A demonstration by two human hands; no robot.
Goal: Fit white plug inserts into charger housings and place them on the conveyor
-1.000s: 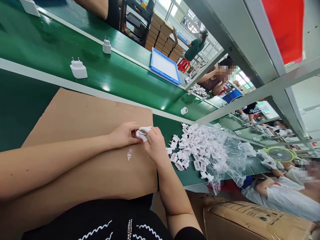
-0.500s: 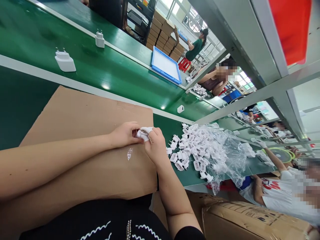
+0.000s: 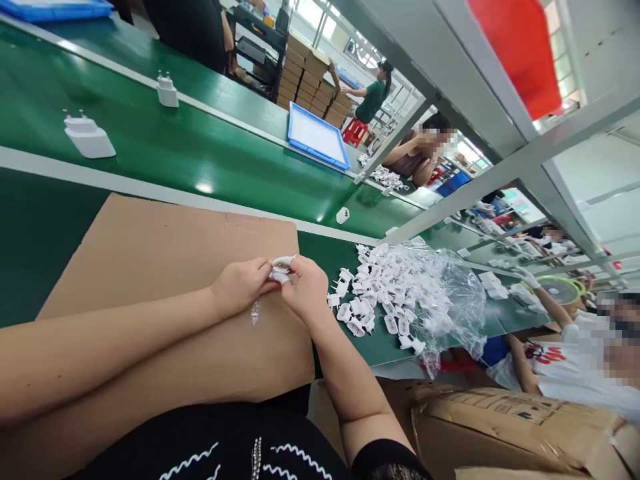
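My left hand point(image 3: 241, 283) and my right hand point(image 3: 309, 285) meet over the cardboard sheet. Between their fingertips is a small white plug housing point(image 3: 282, 264), its hollow side partly showing. Both hands are closed on it; the fingers hide much of its shape. White coverings seem to sit on some right fingertips. To the right of my right hand lies a heap of similar white plug housings point(image 3: 373, 283), some with pins, partly on and under a clear plastic bag point(image 3: 457, 300). The brown cardboard sheet point(image 3: 165, 260) lies beneath my forearms.
Beyond the cardboard runs a green conveyor belt point(image 3: 240, 170) carrying white chargers point(image 3: 91, 137). A blue-rimmed tray point(image 3: 320, 137) lies on its far side. Metal frame bars point(image 3: 480, 177) slant overhead at right. A cardboard box point(image 3: 505, 427) stands at lower right. Several people sit around the line.
The camera view has shifted slightly. Chargers on the belt have slid left relative to the cardboard. My hands stay together, the housing turned a little so that its hollow shows more.
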